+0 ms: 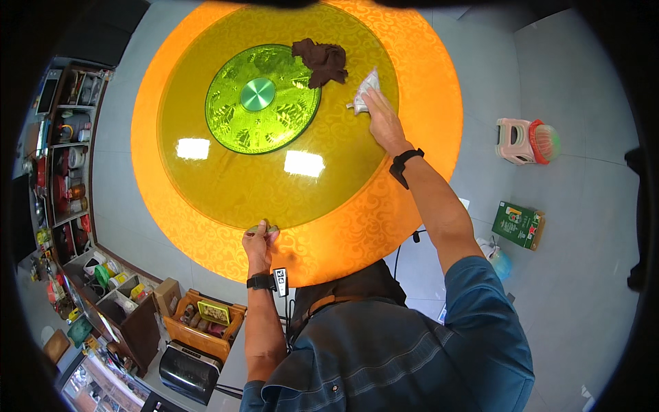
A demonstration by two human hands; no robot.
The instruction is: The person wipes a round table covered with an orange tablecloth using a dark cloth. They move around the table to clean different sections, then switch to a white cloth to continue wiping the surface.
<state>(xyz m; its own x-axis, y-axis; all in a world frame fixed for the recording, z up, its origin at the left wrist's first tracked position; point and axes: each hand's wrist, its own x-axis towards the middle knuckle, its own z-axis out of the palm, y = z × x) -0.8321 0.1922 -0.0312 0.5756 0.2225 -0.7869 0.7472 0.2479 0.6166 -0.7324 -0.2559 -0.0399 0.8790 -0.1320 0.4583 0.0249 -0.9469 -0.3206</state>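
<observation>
A large round glass turntable lies over an orange patterned tablecloth on a round table. My right hand presses a crumpled white cloth against the glass near its right side, fingers stretched over the cloth. At the near rim, my left hand has its thumb over the glass edge, and its fingers seem curled beneath it. A smaller green decorated glass disc with a shiny metal centre sits on the turntable. The dark brown cloth overlaps that disc's far right edge.
Open shelving with many goods lines the left side. Near my left elbow are a wooden crate and a black appliance. To the right, a pink plastic stool and a green carton stand on the grey floor.
</observation>
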